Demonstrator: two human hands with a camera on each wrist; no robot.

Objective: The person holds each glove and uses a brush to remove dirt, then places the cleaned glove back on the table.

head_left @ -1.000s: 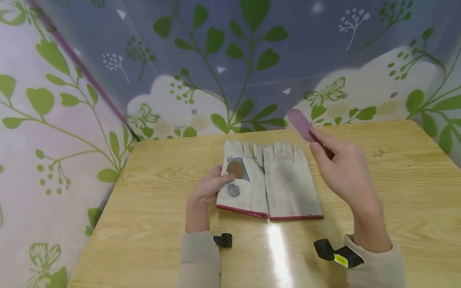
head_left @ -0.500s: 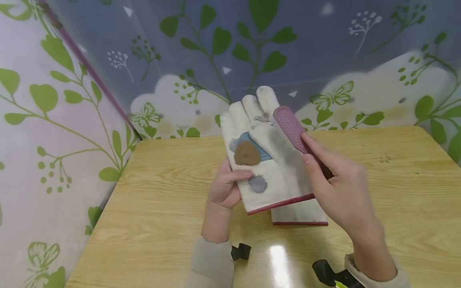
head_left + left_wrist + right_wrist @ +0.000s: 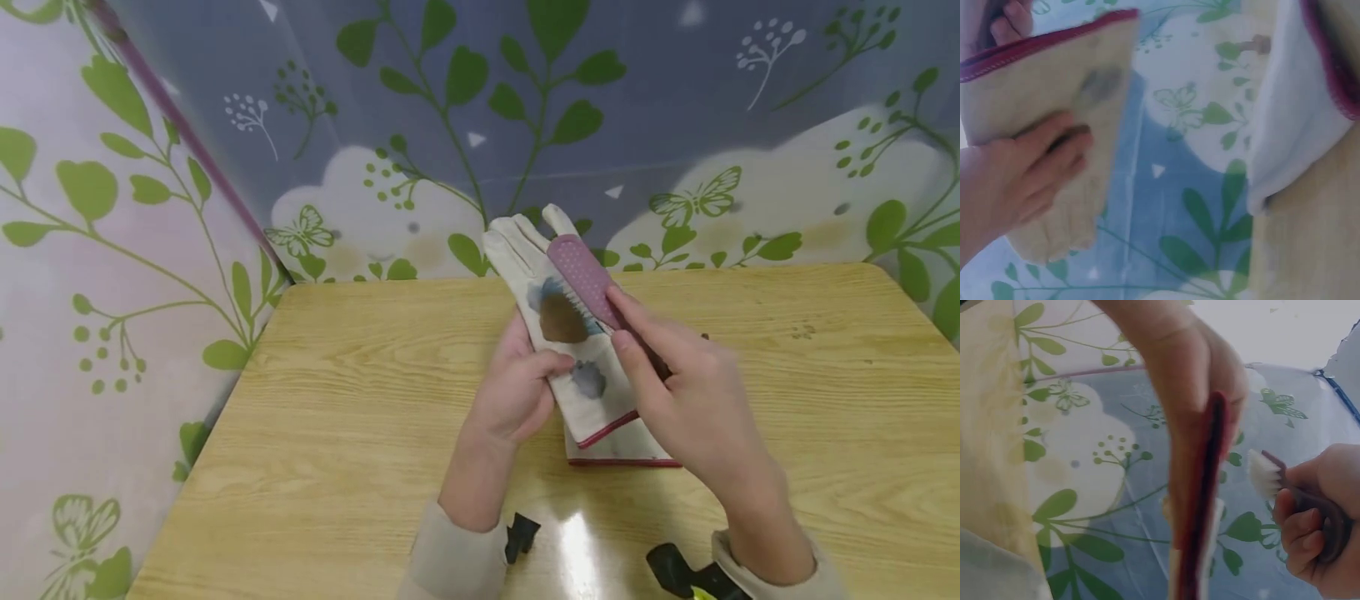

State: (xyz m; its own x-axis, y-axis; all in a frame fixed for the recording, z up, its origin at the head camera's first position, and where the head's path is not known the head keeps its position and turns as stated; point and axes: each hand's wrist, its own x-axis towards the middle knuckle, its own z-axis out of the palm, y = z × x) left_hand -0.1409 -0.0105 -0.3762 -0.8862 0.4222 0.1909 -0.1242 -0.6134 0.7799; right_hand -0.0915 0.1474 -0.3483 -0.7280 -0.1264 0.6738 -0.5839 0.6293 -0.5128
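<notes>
Glove (image 3: 592,354): stained, off-white, red-edged at the cuff; was held up above the worktop (image 3: 360,400), tilted, finger ends overlapping the far edge in the head view.
Stains: were a brown patch (image 3: 564,321) fringed in blue, and a grey blot (image 3: 588,379) nearer the cuff.
Left hand (image 3: 517,392): pinched the glove at its left side, thumb on the stained face, remaining fingers laid across the back, slightly parted.
Right hand (image 3: 690,400): gripped the brush (image 3: 581,275), fingers curled round its dark handle, index finger stretched along toward the dotted pink head.
Bristles (image 3: 1265,474): white, turned toward the brown patch; whether they touched it could not be told.
Second glove (image 3: 622,450): lay on the worktop beneath the first, partly hidden, red cuff toward the near edge.
Surface: was pale, wood-grained, with a small mark (image 3: 802,331) toward the far right corner.
Backdrop: wall covering (image 3: 637,83) with green leaves and butterflies rose behind the far edge.
Wrists: pale sleeves (image 3: 457,558), a black device (image 3: 521,537) at each.
</notes>
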